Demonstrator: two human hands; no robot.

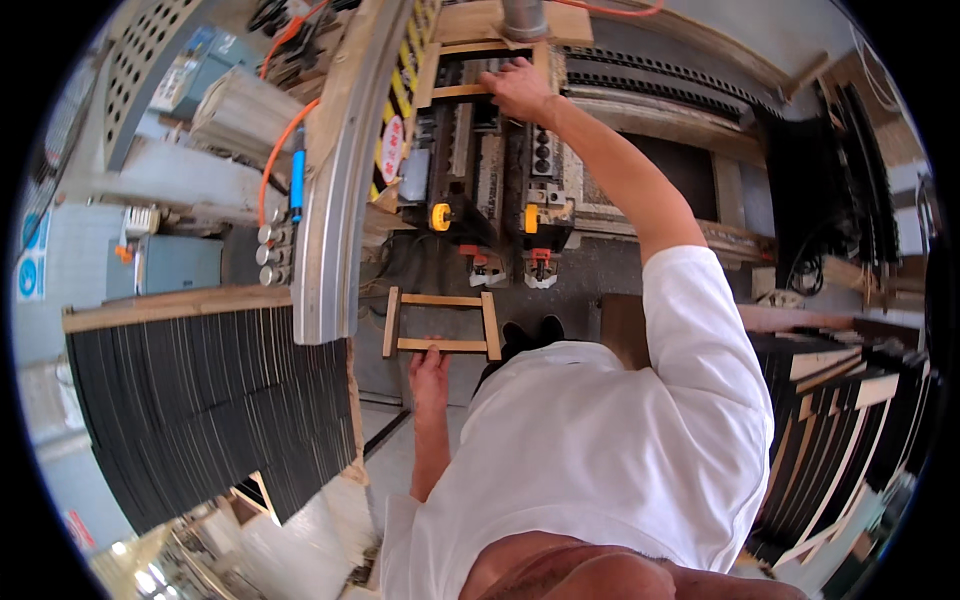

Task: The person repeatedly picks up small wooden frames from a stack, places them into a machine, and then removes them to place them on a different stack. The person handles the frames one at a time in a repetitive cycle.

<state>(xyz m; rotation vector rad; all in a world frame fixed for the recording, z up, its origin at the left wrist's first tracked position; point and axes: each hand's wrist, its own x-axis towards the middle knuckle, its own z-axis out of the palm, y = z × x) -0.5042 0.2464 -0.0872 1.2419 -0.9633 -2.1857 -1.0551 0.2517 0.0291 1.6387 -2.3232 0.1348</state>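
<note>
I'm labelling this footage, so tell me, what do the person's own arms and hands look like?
The left hand and right hand show no gloves. Both wrists and forearms look bare, without a visible watch or band. The white shirt has short, loose sleeves. Finer details are too small to tell.

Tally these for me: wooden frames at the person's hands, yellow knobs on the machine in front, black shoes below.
Wooden frames: 2, one in the left hand, one at the right hand
Yellow knobs: 2
Black shoes: 2
Total: 6
</note>
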